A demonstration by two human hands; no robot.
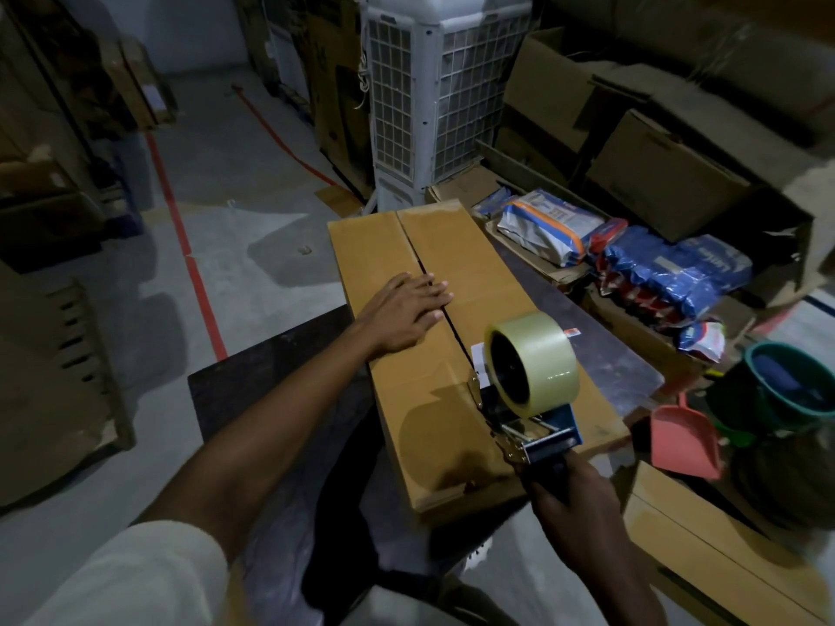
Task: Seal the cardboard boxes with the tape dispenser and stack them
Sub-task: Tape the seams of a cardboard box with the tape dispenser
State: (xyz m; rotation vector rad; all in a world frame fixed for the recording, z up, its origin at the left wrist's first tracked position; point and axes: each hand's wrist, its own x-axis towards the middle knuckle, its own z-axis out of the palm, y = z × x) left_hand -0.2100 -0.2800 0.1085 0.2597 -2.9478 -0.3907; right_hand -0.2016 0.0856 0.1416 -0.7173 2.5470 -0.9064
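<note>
A long brown cardboard box [379, 259] lies on a dark table [235, 399], its two top flaps closed with a dark seam running lengthwise. My left hand [402, 309] rests flat on the left flap, fingers spread across the seam. My right hand [574, 503] grips the handle of a blue tape dispenser [542, 438] carrying a roll of clear tape [533, 363]. The dispenser's front sits on the seam at the box's near end. Another cardboard box [705, 544] lies low at the right.
A white air cooler [443, 83] stands behind the box. To the right are blue and white packets [668, 273], open cartons [664, 173], a green bucket [786, 386] and a pink dustpan [687, 440]. A red line [194, 273] runs across the grey floor at left.
</note>
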